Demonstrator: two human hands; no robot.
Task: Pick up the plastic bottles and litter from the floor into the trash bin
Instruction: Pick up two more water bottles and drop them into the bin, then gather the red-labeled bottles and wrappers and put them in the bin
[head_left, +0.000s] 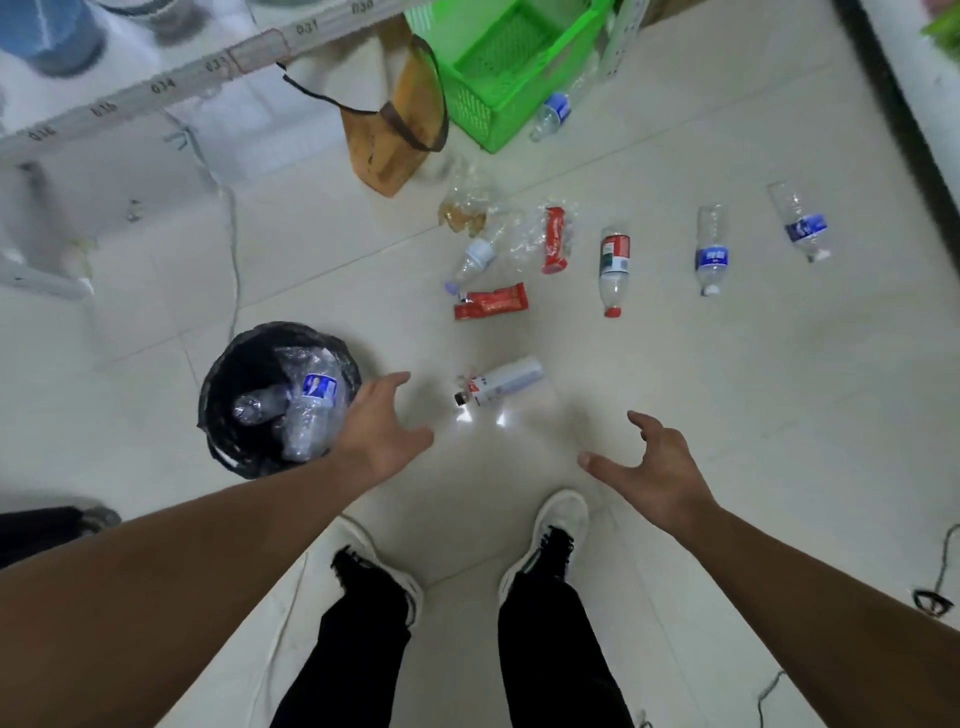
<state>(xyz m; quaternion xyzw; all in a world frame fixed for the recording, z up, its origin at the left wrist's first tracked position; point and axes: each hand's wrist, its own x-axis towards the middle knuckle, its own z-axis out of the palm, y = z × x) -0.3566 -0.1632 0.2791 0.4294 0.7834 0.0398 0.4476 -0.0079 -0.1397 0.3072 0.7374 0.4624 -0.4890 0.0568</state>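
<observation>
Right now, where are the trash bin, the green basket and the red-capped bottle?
trash bin (218, 384): head view, black-lined rim.
green basket (483, 111): head view, front wall.
red-capped bottle (614, 260): head view, label.

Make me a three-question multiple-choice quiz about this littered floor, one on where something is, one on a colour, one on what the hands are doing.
1. Where is the trash bin?
A. beside the left hand
B. inside the green crate
C. beyond the blue-label bottles

2. What colour is the cap of the red-label bottle?
A. blue
B. red
C. black

3. What are the two hands holding?
A. a bottle each
B. one wrapper
C. nothing

Answers:
1 A: the black-lined bin sits just left of the left hand.
2 B: its cap shows red at the near end.
3 C: the left hand and right hand are both spread open above the floor.
</observation>
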